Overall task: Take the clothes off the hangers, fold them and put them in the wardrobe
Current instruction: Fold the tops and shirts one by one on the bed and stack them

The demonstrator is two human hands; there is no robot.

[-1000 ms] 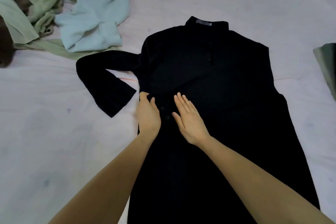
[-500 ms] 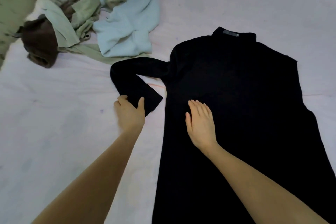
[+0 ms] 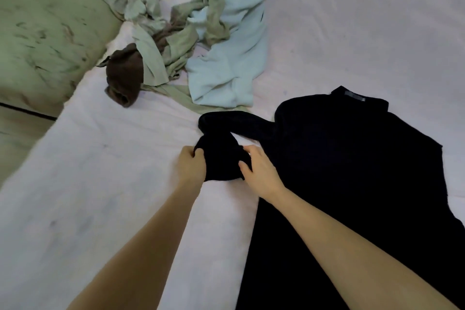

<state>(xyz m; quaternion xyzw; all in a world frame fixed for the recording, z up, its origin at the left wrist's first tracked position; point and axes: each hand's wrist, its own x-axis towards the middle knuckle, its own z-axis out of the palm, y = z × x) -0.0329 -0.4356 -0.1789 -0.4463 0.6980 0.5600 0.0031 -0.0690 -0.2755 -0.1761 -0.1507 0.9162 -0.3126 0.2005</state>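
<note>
Both hands grip the cuff end of a black dress's sleeve [image 3: 221,161], left hand [image 3: 191,168] and right hand [image 3: 259,171] curled around it; the black dress [image 3: 352,171] lies flat on the white bed [image 3: 88,184], near right, with crumpled clothes [image 3: 201,40] far left

A long black dress [image 3: 352,184] is lying flat on the bed [image 3: 100,184], collar pointing away. Its one visible sleeve [image 3: 226,143] is doubling back on itself, the cuff end bunching up just beside the dress body.
</note>
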